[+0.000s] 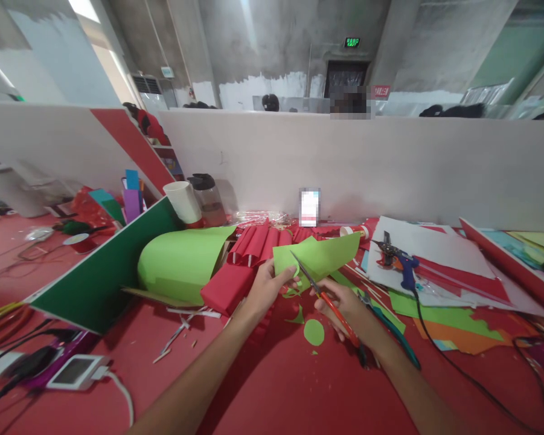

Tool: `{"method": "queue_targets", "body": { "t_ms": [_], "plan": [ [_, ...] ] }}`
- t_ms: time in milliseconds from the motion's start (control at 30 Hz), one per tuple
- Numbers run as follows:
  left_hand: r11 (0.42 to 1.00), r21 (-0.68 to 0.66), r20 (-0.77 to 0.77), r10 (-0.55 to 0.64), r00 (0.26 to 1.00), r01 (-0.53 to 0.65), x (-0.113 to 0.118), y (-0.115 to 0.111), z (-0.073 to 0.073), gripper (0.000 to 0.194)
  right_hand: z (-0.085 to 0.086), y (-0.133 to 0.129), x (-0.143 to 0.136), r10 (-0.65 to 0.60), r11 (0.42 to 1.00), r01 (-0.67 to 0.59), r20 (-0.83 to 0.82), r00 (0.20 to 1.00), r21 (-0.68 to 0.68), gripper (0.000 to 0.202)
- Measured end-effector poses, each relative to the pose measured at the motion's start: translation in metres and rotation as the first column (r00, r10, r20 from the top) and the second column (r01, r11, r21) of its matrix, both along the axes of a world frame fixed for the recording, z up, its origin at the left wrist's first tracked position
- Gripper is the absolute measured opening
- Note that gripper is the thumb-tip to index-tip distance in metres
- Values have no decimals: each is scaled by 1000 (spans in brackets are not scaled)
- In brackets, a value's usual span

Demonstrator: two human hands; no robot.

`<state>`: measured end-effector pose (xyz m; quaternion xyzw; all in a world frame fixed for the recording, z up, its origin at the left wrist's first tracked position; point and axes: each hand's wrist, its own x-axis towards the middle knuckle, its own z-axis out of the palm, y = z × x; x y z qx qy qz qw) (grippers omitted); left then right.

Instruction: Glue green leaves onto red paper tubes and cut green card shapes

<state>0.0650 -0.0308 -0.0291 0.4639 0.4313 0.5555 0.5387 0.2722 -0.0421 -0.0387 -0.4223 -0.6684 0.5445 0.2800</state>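
Observation:
In the head view, my left hand (272, 283) pinches the lower left edge of a bright green paper sheet (323, 257), which is raised above the table and curls up at its right end. My right hand (337, 305) grips a pair of scissors with orange handles (328, 300). Their pointed blades lie across the front of the sheet near my left fingertips. Whether the blades are apart is too small to tell. A round green paper disc (314, 332) lies on the table below my hands, among green scraps (297, 314). Beside my left wrist sits a red box (229, 289).
Folded red paper pieces (258, 241) and a big green paper roll (181, 266) lie left, by a green board (104, 278). Teal-handled pliers (392, 332) lie right of my right hand. A blue glue gun (405, 269) with a trailing cord rests on white sheets farther right.

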Motion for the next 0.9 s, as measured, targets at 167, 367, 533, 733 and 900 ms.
{"method": "queue_targets", "body": {
  "t_ms": [167,367,533,733,900],
  "plan": [
    [1000,-1,19,22,1000,-22,-1,0,0,34,-2,0,1,19,1000,-19,-16,1000,-8,44],
    [1000,9,-20,30,999,-30,-3,1,1,34,-3,0,3,54,999,-54,-30,998,3,50],
    [999,30,-61,-16,998,18,-5,2,2,32,-4,0,4,52,998,-51,-9,999,41,53],
    [999,39,-66,-33,997,35,-6,1,2,31,-3,1,4,27,999,-28,9,1000,28,44],
    [999,8,-43,-46,998,46,-6,2,1,33,2,0,5,-4,1000,4,44,999,1,39]
  ]
}}
